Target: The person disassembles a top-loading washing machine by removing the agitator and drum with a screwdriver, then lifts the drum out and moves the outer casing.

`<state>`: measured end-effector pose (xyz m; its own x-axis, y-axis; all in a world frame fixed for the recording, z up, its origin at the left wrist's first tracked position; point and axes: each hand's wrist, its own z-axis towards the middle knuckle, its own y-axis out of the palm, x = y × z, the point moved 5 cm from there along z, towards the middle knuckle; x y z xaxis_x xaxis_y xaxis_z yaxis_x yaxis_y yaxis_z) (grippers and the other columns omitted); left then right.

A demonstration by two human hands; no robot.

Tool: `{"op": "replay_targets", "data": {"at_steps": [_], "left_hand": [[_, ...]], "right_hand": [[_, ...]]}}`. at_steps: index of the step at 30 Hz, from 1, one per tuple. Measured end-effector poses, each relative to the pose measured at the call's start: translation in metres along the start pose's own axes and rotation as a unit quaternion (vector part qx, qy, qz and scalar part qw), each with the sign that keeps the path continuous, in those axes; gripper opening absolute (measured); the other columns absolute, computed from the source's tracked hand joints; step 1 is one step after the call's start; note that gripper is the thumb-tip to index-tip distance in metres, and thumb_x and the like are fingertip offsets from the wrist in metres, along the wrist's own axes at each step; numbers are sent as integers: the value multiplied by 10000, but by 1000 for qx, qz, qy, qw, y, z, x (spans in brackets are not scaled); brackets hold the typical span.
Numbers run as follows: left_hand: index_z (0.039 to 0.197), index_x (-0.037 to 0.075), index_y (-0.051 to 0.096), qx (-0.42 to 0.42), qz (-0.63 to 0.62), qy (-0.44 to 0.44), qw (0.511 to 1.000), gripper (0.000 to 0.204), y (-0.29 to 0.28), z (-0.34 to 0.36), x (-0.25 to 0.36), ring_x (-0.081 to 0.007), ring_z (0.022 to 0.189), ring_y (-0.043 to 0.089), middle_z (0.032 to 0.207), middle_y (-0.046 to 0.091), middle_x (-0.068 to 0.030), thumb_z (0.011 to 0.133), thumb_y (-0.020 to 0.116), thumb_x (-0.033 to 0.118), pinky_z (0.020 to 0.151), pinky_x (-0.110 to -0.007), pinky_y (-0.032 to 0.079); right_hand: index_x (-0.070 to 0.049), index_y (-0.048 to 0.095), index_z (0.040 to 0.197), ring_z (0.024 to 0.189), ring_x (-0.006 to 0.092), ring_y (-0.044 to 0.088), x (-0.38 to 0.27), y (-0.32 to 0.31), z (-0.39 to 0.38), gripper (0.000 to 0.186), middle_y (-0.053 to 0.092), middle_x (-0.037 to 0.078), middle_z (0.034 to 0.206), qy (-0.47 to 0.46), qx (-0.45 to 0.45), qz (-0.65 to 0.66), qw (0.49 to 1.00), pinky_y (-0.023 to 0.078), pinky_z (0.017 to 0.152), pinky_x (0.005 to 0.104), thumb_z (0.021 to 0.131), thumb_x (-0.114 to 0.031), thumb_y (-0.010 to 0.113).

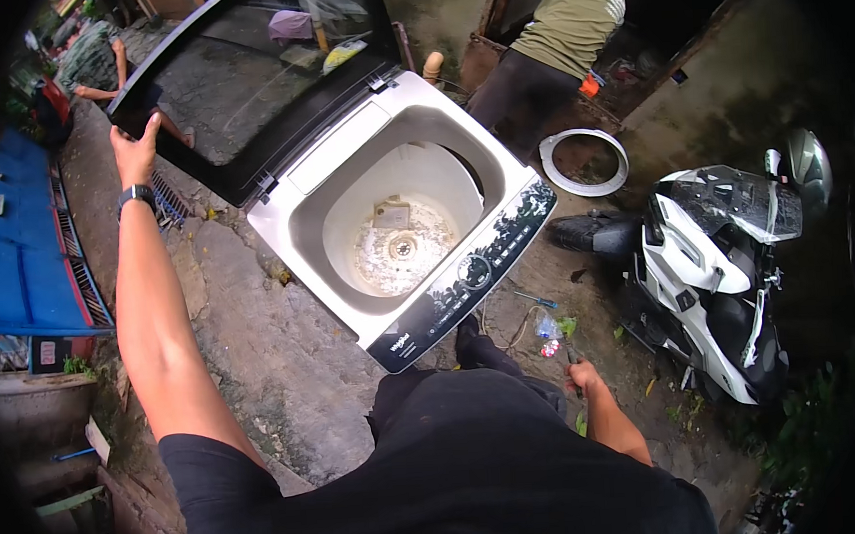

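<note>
A white top-load washing machine [275,209] stands before me with its dark glass lid [244,78] raised. My left hand [136,155], wearing a dark watch, grips the lid's outer edge between thumb and fingers. Inside the tub [343,218] the bottom is coated with pale grime around a central hub [403,250]. A small squarish brownish-grey piece [392,216] lies there too. Low at my right side, my right hand [585,379] is closed on a dark, slender handled tool [572,353]; its exact kind is unclear.
A blue-handled screwdriver [538,300], a clear plastic bag [548,327] and a cord lie on the ground near the machine. A white ring [584,162] rests by the wall. Right of it stands a white motorcycle [697,243]. Someone in a green shirt [574,22] is at the doorway.
</note>
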<state>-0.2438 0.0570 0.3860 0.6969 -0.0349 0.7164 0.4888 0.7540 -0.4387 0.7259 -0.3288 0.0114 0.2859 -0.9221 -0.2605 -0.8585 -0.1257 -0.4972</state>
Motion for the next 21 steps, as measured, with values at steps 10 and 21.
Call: {"op": "replay_targets", "data": {"at_steps": [10,21], "left_hand": [[1353,-26,560,-344,-70,-119,929,509,169,-432,73,-362,1332,515,1352,577,-242,984,631,317,1120,-449,400],[1303,30,641,-709,-305,-443,456,716,320,-526,141,-180,1248,551,1272,669,-66,738,903,385,1108,-304,376]], "right_hand": [[-13,572,1180,632,225,641,48,15,-10,381,641,126,852,46,-35,137,989,512,486,374,814,-53,670],[-4,490,1253,758,224,686,-4,15,-11,488,667,109,929,-44,-59,161,984,537,582,329,816,-73,697]]}}
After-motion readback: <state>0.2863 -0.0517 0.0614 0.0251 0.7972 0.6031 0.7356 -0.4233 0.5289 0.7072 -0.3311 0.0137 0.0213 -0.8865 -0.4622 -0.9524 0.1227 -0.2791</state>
